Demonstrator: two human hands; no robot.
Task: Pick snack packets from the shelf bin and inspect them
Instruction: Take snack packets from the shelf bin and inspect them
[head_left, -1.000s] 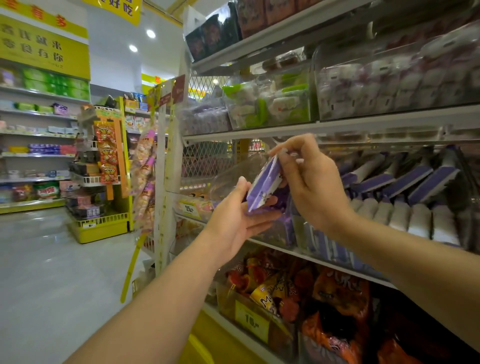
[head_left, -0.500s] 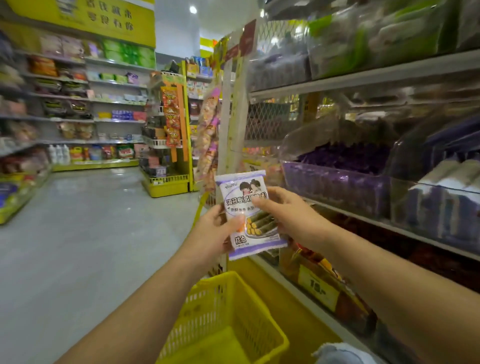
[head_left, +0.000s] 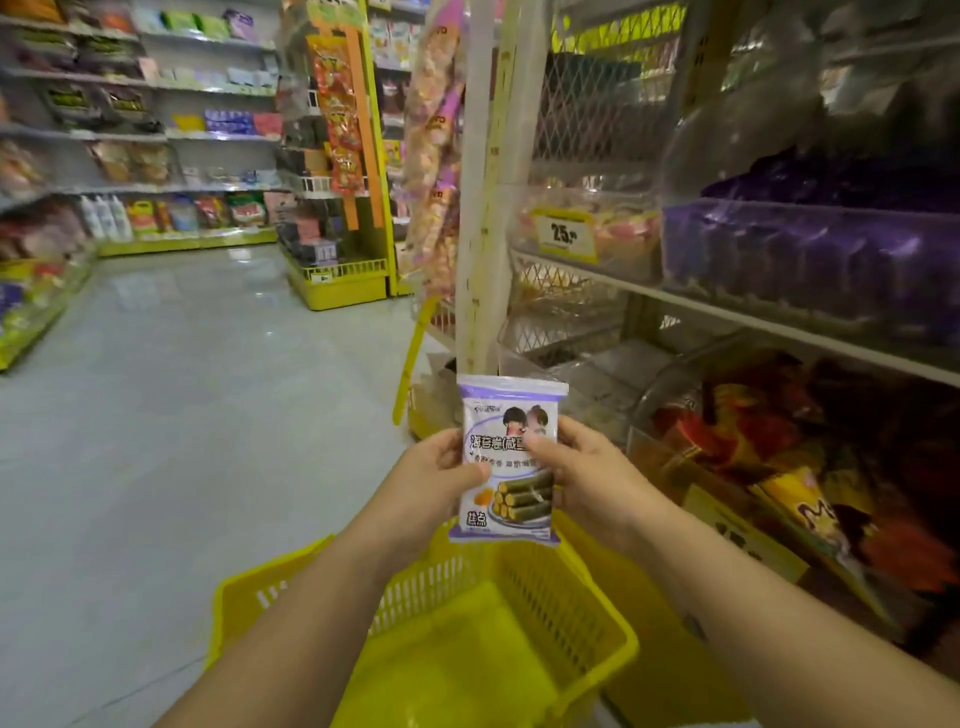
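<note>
A white and purple snack packet (head_left: 511, 415) with printed seaweed rolls is upright in front of me, its front facing the camera. My left hand (head_left: 439, 475) grips its left edge with the thumb across the front. My right hand (head_left: 582, 467) grips the right edge, thumb on the print. The clear shelf bin (head_left: 810, 254) full of purple packets sits up on the right shelf, well above and right of both hands.
A yellow plastic basket (head_left: 597, 618) stands on the floor directly under the packet. Shelves with a 25 price tag (head_left: 563, 234) and orange snack bags (head_left: 779, 467) run along the right. Grey aisle floor (head_left: 182, 415) opens to the left.
The packet was drawn out of the bin, turned face-on and lowered over the basket. Both hands now grip it upright by its sides, and the view has dropped toward the floor.
</note>
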